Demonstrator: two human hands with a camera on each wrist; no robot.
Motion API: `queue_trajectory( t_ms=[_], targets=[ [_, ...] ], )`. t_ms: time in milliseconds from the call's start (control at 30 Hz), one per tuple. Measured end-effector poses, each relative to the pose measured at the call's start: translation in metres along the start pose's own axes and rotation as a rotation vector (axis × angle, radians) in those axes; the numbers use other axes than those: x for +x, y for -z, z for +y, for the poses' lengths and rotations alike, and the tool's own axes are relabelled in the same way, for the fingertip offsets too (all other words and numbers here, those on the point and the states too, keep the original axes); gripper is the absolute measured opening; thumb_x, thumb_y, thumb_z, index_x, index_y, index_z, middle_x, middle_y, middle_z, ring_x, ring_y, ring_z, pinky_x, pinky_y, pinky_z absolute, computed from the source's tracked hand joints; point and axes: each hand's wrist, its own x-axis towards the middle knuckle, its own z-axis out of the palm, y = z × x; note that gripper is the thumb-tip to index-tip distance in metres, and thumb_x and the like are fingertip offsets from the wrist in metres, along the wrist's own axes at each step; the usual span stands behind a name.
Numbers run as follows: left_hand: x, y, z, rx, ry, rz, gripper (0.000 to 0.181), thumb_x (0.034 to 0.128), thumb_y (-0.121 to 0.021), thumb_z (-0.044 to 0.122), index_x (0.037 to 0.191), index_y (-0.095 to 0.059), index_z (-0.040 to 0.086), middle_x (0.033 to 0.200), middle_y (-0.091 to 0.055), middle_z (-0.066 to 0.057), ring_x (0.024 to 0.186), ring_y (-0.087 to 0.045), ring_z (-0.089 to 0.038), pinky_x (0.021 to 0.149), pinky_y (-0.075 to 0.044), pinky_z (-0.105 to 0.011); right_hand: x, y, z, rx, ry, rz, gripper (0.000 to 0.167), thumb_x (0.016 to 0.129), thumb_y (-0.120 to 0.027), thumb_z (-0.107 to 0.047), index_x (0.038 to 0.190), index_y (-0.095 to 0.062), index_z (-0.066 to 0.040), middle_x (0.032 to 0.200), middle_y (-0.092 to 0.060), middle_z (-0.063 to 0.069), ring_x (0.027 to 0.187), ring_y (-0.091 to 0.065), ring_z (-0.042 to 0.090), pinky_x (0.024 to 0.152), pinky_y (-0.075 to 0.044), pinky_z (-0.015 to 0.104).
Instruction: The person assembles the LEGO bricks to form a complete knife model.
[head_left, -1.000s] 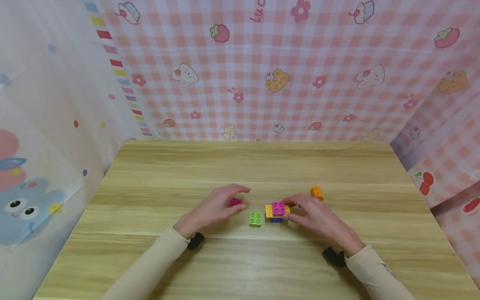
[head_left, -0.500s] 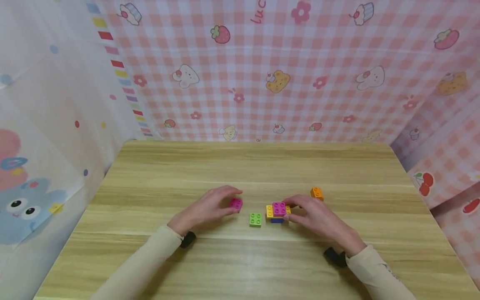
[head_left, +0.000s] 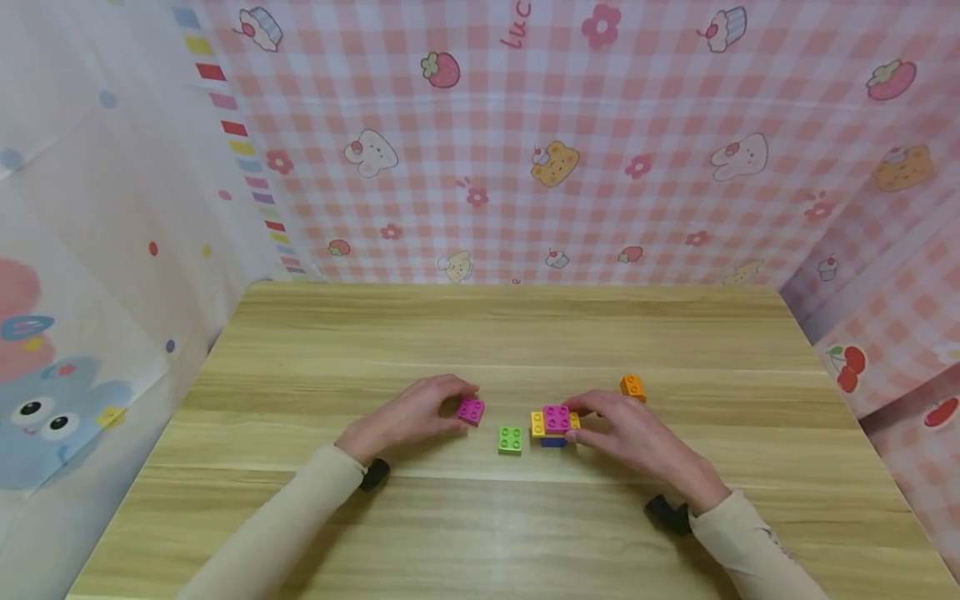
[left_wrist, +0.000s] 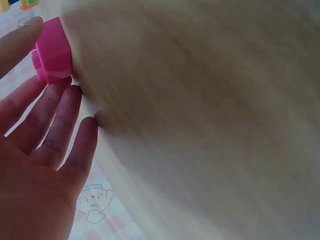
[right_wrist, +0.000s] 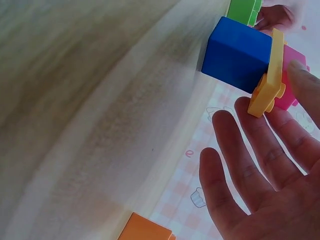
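Note:
A small magenta toy brick (head_left: 471, 411) rests on the table, with the thumb and fingers of my left hand (head_left: 408, 418) on two sides of it. The left wrist view shows the thumb against this brick (left_wrist: 54, 52) and fingertips at its other side. My right hand (head_left: 633, 437) holds a stack between thumb and fingers: a pink brick (head_left: 557, 418) on a wider yellow brick (head_left: 537, 424), over a blue brick (head_left: 553, 442). In the right wrist view, the thumb touches the pink brick and fingertips meet the yellow one (right_wrist: 260, 102); the blue brick (right_wrist: 237, 55) stands on the table.
Between the hands lies a lime green brick (head_left: 510, 441), just left of the stack. An orange brick (head_left: 633, 387) sits behind my right hand. The wooden table (head_left: 495, 333) ends at a pink checked cloth (head_left: 510, 217) at the back.
My left hand has drawn back slightly left, and its thumb and fingers have closed in around the magenta brick, which is now more exposed. The right hand and stack stay in place.

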Motion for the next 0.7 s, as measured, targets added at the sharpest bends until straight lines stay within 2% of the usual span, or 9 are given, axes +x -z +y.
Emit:
queue_trajectory(
  t_ms=[133,300,533,700],
  targets=[
    [0.001,0.0,-0.001,0.018,0.001,-0.008,0.051,0.0923,-0.08,0.02,0.137,-0.063,0.003,0.134,-0.065,-0.011,0.125,-0.06,-0.026,0.11,-0.047,-0.044,0.0,0.0,-0.001,0.001,-0.001,0.002,0.036,0.098,-0.074,-0.028,0.13,-0.069,-0.011,0.127,-0.07,0.004,0.116,-0.065,0.024,0.098,-0.055,0.049],
    [0.001,-0.001,-0.001,0.028,0.0,0.011,0.039,0.0949,-0.077,0.021,0.129,-0.067,0.005,0.126,-0.068,-0.008,0.119,-0.063,-0.024,0.107,-0.049,-0.043,0.0,-0.001,-0.001,0.003,-0.004,0.008,0.036,0.098,-0.074,-0.028,0.13,-0.069,-0.012,0.126,-0.07,0.004,0.116,-0.065,0.024,0.098,-0.055,0.049],
    [-0.001,-0.001,0.003,0.024,0.0,0.074,0.035,0.0943,-0.078,0.022,0.125,-0.069,0.008,0.121,-0.069,-0.005,0.115,-0.064,-0.021,0.104,-0.051,-0.042,0.0,-0.001,-0.001,-0.003,-0.002,0.011,0.036,0.098,-0.075,-0.028,0.129,-0.069,-0.011,0.126,-0.07,0.004,0.116,-0.065,0.024,0.098,-0.055,0.049],
    [-0.006,-0.002,0.011,-0.012,-0.019,0.126,0.036,0.0928,-0.079,0.021,0.125,-0.069,0.008,0.12,-0.068,-0.003,0.115,-0.064,-0.023,0.102,-0.053,-0.043,-0.001,-0.001,0.0,0.0,-0.008,0.011,0.036,0.098,-0.074,-0.027,0.13,-0.069,-0.011,0.127,-0.07,0.004,0.116,-0.065,0.024,0.098,-0.055,0.049]
  ],
)
